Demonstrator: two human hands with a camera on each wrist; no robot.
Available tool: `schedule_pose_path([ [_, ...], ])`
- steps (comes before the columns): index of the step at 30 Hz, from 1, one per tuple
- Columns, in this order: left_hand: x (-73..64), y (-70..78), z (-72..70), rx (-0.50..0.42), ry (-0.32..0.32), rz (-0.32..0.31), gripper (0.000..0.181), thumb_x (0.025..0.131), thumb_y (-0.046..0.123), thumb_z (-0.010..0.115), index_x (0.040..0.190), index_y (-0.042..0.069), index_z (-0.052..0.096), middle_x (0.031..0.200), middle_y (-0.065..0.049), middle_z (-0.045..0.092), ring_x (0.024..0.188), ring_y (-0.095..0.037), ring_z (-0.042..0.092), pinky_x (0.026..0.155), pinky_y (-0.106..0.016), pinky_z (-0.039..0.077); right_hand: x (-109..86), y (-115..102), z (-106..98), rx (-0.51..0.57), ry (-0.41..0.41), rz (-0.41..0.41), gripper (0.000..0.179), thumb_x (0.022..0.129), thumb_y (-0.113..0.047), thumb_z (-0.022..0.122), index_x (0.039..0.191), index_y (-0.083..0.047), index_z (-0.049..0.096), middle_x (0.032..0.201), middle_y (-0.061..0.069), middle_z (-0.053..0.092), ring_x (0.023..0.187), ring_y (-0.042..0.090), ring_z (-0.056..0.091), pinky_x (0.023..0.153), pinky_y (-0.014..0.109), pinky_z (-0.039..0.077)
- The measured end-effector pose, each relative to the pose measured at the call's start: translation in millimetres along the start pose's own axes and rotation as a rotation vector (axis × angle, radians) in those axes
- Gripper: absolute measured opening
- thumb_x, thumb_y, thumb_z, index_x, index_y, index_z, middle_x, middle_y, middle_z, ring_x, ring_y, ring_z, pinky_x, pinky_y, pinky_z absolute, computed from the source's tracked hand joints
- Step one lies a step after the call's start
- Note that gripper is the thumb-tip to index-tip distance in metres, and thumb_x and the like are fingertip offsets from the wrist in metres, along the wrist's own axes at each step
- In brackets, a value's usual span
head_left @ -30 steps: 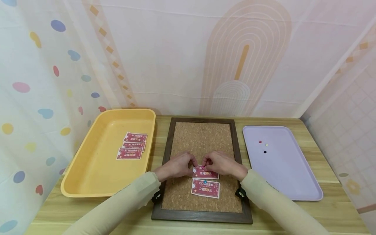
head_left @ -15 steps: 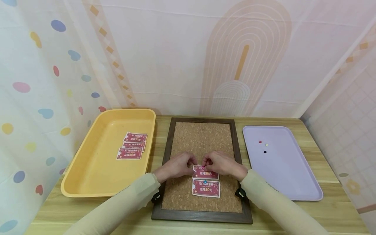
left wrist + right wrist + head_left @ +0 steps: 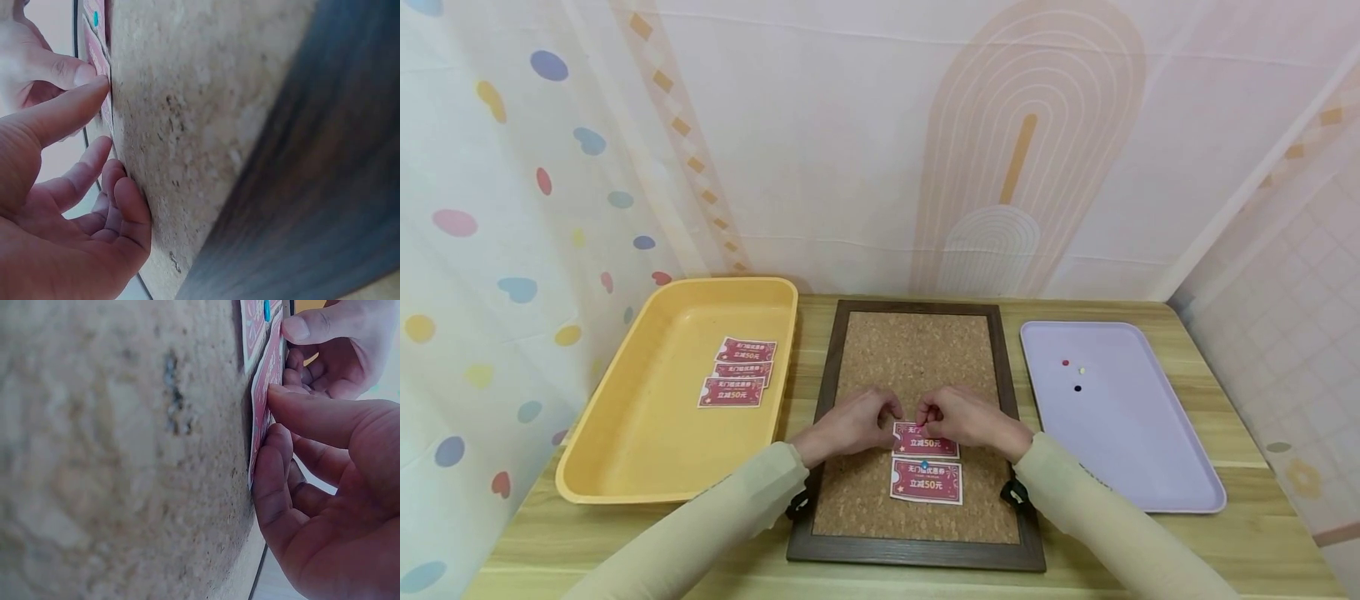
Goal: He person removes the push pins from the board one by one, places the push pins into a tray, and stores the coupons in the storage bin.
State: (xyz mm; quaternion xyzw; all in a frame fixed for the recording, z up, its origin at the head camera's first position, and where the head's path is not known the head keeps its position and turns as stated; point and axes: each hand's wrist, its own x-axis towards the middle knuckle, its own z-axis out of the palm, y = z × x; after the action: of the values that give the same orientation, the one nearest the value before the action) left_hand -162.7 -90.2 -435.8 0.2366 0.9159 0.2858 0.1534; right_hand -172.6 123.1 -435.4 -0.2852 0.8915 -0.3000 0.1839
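Two red coupons lie one above the other on a framed corkboard. The lower coupon has a teal push pin at its top edge. Both hands work at the upper coupon. My left hand holds its left edge, thumb on the paper and index fingertip by the top corner. At its top middle, my right hand pinches a small pink push pin, mostly covered by the fingers. In the right wrist view the right thumb and fingertips sit right at the coupon.
To the left stands a deep yellow tray with three overlapping coupons. A shallow lilac tray on the right holds a red pin, a pale pin and a black pin. A patterned curtain hangs behind the wooden table.
The lower coupon has turned slightly and lies more level than a second ago. Both hands stay nearly still at the upper coupon.
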Motion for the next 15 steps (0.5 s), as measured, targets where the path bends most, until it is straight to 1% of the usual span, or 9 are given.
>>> schedule_pose_path([
  [2, 0.0, 0.2, -0.3, 0.000, 0.003, 0.000, 0.025, 0.081, 0.007, 0.085, 0.100, 0.006, 0.070, 0.087, 0.001, 0.061, 0.078, -0.014, 0.053, 0.068, -0.030, 0.045, 0.1, -0.1, 0.2, -0.002, 0.000, -0.002, 0.010, 0.095, -0.008, 0.074, 0.088, -0.014, 0.069, 0.075, -0.008, 0.061, 0.065, 0.007, 0.052, 0.063, 0.026, 0.042],
  [5, 0.3, 0.4, -0.2, 0.011, 0.001, 0.007, 0.024, 0.079, 0.006, 0.086, 0.098, 0.007, 0.071, 0.086, 0.001, 0.061, 0.078, -0.014, 0.053, 0.069, -0.030, 0.045, 0.2, -0.6, 0.0, 0.008, -0.006, -0.001, 0.009, 0.095, -0.007, 0.073, 0.089, -0.012, 0.070, 0.076, -0.008, 0.061, 0.065, 0.007, 0.052, 0.062, 0.026, 0.042],
  [11, 2.7, 1.4, 0.1, 0.027, -0.017, 0.003, 0.017, 0.079, 0.006, 0.085, 0.092, 0.009, 0.074, 0.082, 0.003, 0.061, 0.077, -0.014, 0.052, 0.067, -0.029, 0.043, 0.7, -0.5, -0.3, 0.019, -0.017, -0.001, 0.008, 0.095, -0.004, 0.072, 0.089, -0.010, 0.070, 0.077, -0.008, 0.062, 0.066, 0.007, 0.053, 0.062, 0.026, 0.042],
  [15, 3.3, 2.0, 0.6, 0.033, -0.014, 0.015, 0.010, 0.082, 0.005, 0.082, 0.088, 0.010, 0.075, 0.081, 0.004, 0.063, 0.075, -0.013, 0.052, 0.066, -0.029, 0.042, 0.7, -0.6, -0.3, 0.017, -0.014, -0.003, 0.010, 0.095, -0.005, 0.072, 0.088, -0.012, 0.069, 0.076, -0.007, 0.061, 0.066, 0.007, 0.052, 0.063, 0.026, 0.042],
])
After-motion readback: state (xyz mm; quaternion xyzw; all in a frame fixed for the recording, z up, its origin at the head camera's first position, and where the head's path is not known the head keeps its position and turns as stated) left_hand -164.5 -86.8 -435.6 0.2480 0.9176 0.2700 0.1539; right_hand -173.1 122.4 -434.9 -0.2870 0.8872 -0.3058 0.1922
